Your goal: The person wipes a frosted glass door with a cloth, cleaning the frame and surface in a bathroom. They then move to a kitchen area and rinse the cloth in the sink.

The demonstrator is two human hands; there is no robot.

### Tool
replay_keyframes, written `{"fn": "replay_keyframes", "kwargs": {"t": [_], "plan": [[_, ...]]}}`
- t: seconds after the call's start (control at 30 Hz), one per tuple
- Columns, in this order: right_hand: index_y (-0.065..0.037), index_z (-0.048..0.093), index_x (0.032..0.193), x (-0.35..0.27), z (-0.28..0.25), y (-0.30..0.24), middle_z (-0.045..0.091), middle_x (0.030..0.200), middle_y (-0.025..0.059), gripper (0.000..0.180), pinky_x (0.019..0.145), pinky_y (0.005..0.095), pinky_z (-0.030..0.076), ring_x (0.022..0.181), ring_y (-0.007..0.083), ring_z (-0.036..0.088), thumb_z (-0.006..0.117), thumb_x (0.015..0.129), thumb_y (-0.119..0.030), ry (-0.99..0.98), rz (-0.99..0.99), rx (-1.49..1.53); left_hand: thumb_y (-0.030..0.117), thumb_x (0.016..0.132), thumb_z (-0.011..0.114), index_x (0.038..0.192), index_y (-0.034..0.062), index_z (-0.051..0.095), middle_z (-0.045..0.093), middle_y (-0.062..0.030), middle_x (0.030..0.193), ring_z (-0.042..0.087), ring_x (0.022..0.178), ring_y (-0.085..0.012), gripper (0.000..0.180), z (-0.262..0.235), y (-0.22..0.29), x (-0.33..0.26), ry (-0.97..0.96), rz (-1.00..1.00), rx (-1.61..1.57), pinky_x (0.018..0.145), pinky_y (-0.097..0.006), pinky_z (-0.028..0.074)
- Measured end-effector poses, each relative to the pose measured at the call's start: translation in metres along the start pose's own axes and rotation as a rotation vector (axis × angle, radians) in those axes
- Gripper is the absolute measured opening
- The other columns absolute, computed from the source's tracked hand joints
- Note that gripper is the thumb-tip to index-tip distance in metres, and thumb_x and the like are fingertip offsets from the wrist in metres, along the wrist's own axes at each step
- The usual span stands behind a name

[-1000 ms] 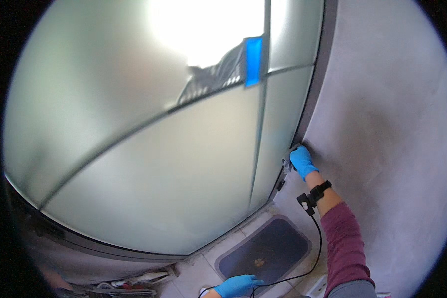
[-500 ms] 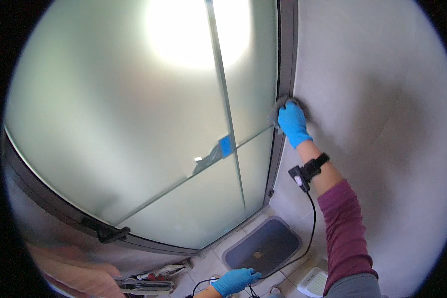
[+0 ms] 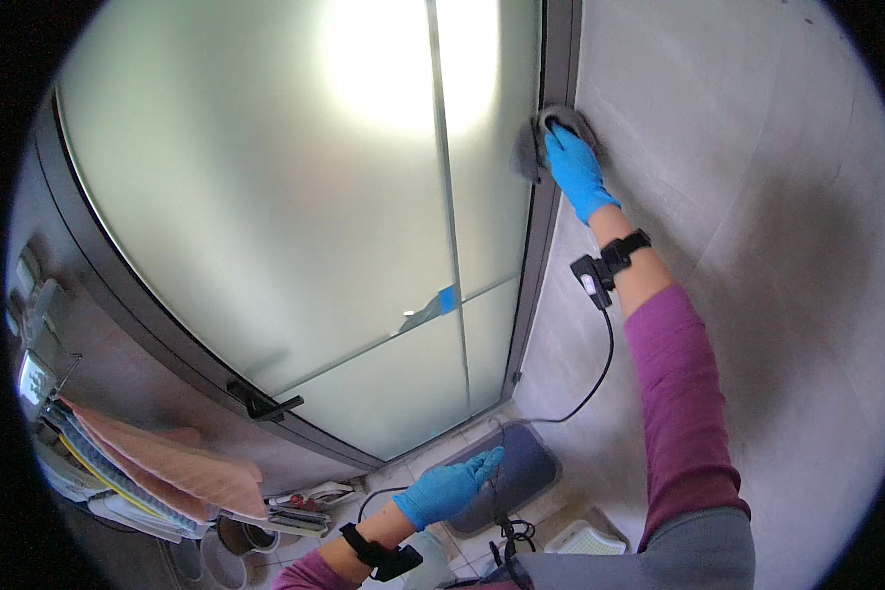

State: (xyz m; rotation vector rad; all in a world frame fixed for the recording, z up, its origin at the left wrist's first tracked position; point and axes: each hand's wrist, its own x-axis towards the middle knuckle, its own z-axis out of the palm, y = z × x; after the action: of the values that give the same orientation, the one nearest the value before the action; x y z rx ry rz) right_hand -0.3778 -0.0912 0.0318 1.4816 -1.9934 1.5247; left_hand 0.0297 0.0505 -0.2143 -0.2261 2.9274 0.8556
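High on the right, my right hand (image 3: pixel 575 172) in a blue glove is closed on a grey cloth (image 3: pixel 525 149). It presses the cloth against the dark frame (image 3: pixel 559 59) of a frosted glass door (image 3: pixel 265 197), where the frame meets the wall. Part of the cloth hangs over the glass side. Low in the middle, my left hand (image 3: pixel 442 492), also gloved in blue, is held out with its fingers extended. Nothing shows in its grasp, though thin black cables run close by its fingertips.
A black cable (image 3: pixel 608 364) trails from my right wrist strap. Below lie a dark grey mat (image 3: pixel 536 467) and a white slatted item (image 3: pixel 585 539). Towels (image 3: pixel 172 457) hang at lower left, near the black door handle (image 3: pixel 265 404). A blue patch (image 3: pixel 448 299) sits on the glass.
My right hand and the cloth have moved up along the door frame. My left hand has come higher into view with its forearm. The view has shifted, showing more towels at the left.
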Motion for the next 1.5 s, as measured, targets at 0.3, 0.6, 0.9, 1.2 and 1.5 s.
{"fn": "replay_keyframes", "kwargs": {"t": [0.3,0.6,0.9,1.2,1.5], "plan": [[0.001,0.049,0.130,-0.058,-0.044,-0.049,0.056,0.121,0.0118,0.040,0.084,0.0326,0.057,0.107,0.0223,0.058,0.051,0.098,-0.023,-0.209,0.423,0.682,0.008,0.088,0.050,0.137,0.0025,0.039,0.056,-0.0242,0.119,0.062,0.094,-0.0413,0.051,-0.058,-0.045,-0.004,-0.010,0.028,0.136,0.079,-0.046,0.052],[-0.001,0.056,0.126,-0.071,-0.055,-0.089,0.060,0.121,0.0120,0.043,0.087,0.0370,0.052,0.107,0.0232,0.060,0.053,0.097,-0.032,-0.619,0.478,0.116,0.013,0.092,0.052,0.140,0.0118,0.042,0.057,-0.0198,0.120,0.059,0.102,-0.0393,0.049,-0.183,-0.016,0.050,0.392,0.148,-0.111,0.086,-0.044,0.049],[-0.018,0.064,0.119,-0.104,-0.032,-0.112,0.068,0.106,0.0130,0.034,0.086,0.0408,0.051,0.093,0.0309,0.067,0.049,0.096,-0.037,-1.144,-0.175,-0.092,-0.002,0.091,0.049,0.138,0.0087,0.046,0.058,-0.0142,0.118,0.059,0.098,-0.0293,0.048,-0.122,-0.034,0.121,0.589,0.128,-0.870,0.086,-0.035,0.048],[-0.015,0.052,0.133,-0.187,-0.035,-0.079,0.060,0.118,0.0145,0.041,0.085,0.0412,0.050,0.101,0.0322,0.062,0.053,0.094,-0.028,-1.539,-0.310,0.035,0.019,0.092,0.055,0.135,0.0075,0.045,0.049,-0.0147,0.134,0.045,0.128,-0.0313,0.045,-0.095,-0.044,0.166,0.984,-0.043,-0.192,0.107,-0.043,0.034],[-0.006,0.046,0.138,-0.264,-0.069,0.050,0.050,0.136,0.0189,0.049,0.102,0.0383,0.042,0.121,0.0315,0.053,0.056,0.095,-0.027,-1.359,0.241,0.185,0.024,0.089,0.061,0.123,0.0101,0.056,0.057,-0.0145,0.125,0.051,0.119,-0.0340,0.037,-0.094,-0.111,0.205,1.081,-0.221,-0.112,0.099,-0.043,0.040]]}}
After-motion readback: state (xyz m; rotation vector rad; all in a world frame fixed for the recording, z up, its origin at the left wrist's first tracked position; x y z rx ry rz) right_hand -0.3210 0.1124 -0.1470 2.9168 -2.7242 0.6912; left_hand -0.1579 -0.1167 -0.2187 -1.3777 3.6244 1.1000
